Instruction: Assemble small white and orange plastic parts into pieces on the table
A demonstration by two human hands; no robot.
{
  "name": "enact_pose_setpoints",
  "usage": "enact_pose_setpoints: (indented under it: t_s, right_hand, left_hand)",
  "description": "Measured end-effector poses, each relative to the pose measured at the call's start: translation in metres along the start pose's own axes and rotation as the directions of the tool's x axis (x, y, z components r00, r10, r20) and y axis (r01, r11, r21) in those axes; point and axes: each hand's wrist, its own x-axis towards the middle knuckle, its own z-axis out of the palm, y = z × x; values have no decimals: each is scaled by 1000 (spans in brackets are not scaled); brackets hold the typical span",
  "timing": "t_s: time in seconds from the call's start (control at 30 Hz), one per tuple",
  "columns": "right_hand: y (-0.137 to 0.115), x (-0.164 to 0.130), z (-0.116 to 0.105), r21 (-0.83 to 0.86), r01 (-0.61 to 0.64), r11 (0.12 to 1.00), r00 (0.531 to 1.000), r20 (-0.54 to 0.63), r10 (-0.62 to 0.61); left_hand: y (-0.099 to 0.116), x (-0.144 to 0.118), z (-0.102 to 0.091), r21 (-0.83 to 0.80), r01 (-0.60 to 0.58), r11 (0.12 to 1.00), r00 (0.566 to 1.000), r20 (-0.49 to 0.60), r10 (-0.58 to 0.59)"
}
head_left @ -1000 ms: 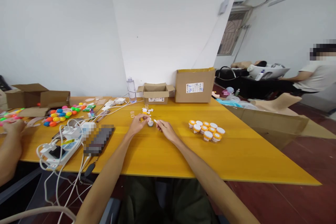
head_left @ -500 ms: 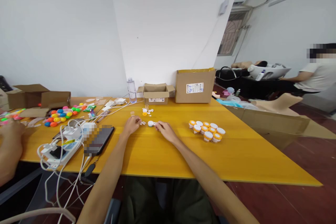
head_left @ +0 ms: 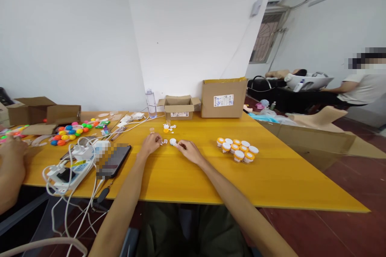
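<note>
In the head view, my left hand [head_left: 151, 143] is closed, its fingertips pinching a small white openwork plastic piece [head_left: 164, 141]. My right hand [head_left: 189, 151] pinches another small white plastic piece [head_left: 176, 144], held at the near right edge of a round white part [head_left: 173, 141] on the table. That round part shows a little light blue at its side. Farther back lie several loose small white parts [head_left: 173, 126] and an orange ring [head_left: 166, 131]. A small clear cup [head_left: 151, 130] stands just behind my left hand. Fine details of the pieces are too small to make out.
To the right stand several white-and-orange capped containers [head_left: 239, 155]. A small open carton [head_left: 180, 109], a large cardboard box [head_left: 223, 100] and a bottle [head_left: 151, 104] line the wall. Left are a phone [head_left: 122, 158], a power strip [head_left: 81, 172], coloured balls [head_left: 70, 131] and another person's hand [head_left: 13, 148].
My right hand has shifted slightly left, and its white piece has turned and now shows a narrower side by the round part. The left hand's piece has shifted slightly.
</note>
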Motion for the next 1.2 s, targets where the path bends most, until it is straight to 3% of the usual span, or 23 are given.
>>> enact_pose_setpoints:
  t_s: [0.17, 0.3, 0.4, 0.63, 0.83, 1.03, 1.2]
  right_hand:
    - [1, 1, 1, 2, 13, 1000, 1000, 0, -13]
    - [1, 1, 1, 15, 1, 1000, 1000, 10, -1]
    - [1, 2, 0, 23, 8, 1000, 1000, 11, -9]
    - [-1, 2, -1, 35, -15, 999, 999, 35, 14]
    - [0, 2, -1, 28, 10, 1000, 1000, -3, -10]
    - [12, 2, 5, -101, 112, 989, 989, -89, -121]
    - [17, 0, 12, -258, 231, 938, 970, -14, -242]
  left_hand:
    - [15, -1, 2, -110, -179, 978, 981, -93, 169]
    - [32, -6, 7, -266, -324, 908, 946, -69, 317]
    - [40, -9, 12, -346, -359, 867, 928, -36, 370]
    - [37, -6, 15, -427, -284, 859, 948, 9, 318]
    - [30, 0, 6, -363, -211, 908, 976, -23, 218]
    - [18, 2, -1, -246, -132, 960, 990, -83, 115]
    - [14, 1, -1, -160, -147, 976, 989, 1, 149]
